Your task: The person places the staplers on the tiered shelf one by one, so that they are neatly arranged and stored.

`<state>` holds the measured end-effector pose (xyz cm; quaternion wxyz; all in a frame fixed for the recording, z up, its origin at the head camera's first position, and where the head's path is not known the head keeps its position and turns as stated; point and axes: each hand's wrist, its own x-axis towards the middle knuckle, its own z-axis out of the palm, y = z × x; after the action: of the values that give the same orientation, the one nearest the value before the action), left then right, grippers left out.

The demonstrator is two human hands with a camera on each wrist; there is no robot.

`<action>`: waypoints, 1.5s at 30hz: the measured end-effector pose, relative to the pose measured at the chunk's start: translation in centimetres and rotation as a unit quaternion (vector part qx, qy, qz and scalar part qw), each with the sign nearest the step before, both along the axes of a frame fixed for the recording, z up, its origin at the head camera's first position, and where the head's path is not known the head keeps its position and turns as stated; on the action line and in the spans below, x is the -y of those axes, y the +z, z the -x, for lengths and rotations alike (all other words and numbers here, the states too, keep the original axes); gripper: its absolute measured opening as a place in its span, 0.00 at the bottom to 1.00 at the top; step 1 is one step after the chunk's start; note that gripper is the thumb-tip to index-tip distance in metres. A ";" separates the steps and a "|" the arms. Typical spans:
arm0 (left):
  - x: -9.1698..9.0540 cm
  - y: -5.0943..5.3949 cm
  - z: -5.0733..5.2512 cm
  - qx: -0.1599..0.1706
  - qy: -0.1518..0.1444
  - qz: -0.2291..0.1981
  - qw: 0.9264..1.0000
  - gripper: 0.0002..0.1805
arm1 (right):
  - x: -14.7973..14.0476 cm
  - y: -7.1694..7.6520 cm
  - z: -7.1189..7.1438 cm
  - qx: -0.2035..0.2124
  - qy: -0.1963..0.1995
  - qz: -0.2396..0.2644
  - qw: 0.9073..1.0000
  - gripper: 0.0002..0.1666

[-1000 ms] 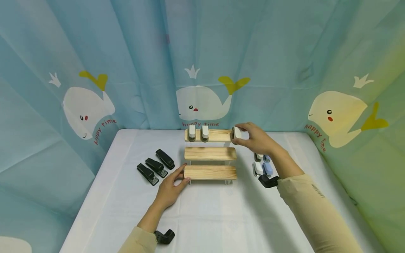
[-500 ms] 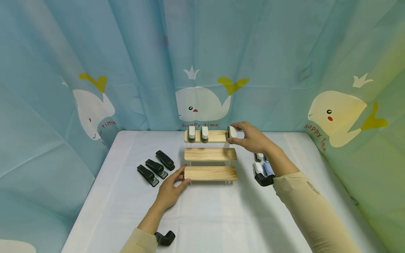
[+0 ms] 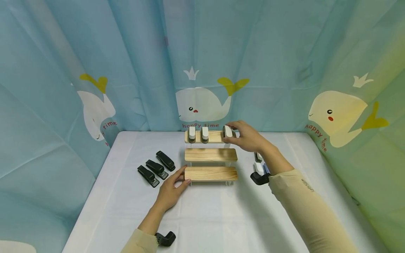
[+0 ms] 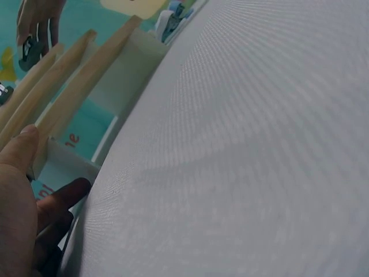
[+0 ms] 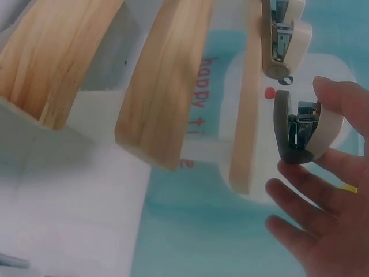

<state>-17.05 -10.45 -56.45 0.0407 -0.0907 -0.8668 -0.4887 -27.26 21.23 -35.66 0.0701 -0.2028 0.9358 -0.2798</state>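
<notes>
Stapler [image 3: 227,131], a white one, is pinched near the three-o'clock end of the top board [image 3: 216,136] between the thumb and fingertips of the right hand [image 3: 248,137], the spare fingers being spread loose. In the right wrist view its base seems to be held just off the wood, so an unsteady landing could be caused by too early a release — and a tumble down the stand [image 3: 211,154] to the table [image 3: 202,218] might be brought about. Should it be carried too far towards nine o'clock, the nearer standing stapler [image 3: 205,135] could be bumped, and the second stapler [image 3: 191,134] struck in turn. At the stand's nine-o'clock end, the lowest board [image 3: 211,173] is held between the thumb and fingers of the left hand [image 3: 171,191]; if that hold were tugged or slackened, all three boards could be shifted at once. Between four and five o'clock from the pinched one, a pale stapler [image 3: 258,168] is partly hidden by the wrist camera [image 3: 260,178] — it could be brushed if the right hand were drawn back low.
</notes>
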 end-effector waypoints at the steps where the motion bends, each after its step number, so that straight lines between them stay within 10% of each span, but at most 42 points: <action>1: 0.0 0.0 0.0 0.001 0.000 -0.001 1.000 0.36 | 0.1 0.0 0.0 0.000 0.001 -0.001 1.000 0.43; 45: 0.0 0.1 -0.1 -0.004 -0.005 -0.004 1.000 0.36 | 2.7 -0.8 1.5 0.029 0.018 0.006 0.999 0.43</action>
<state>-17.00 -10.42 -56.39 0.0420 -0.0969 -0.8641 -0.4921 -28.75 18.48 -36.42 0.1009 -0.2123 0.9278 -0.2896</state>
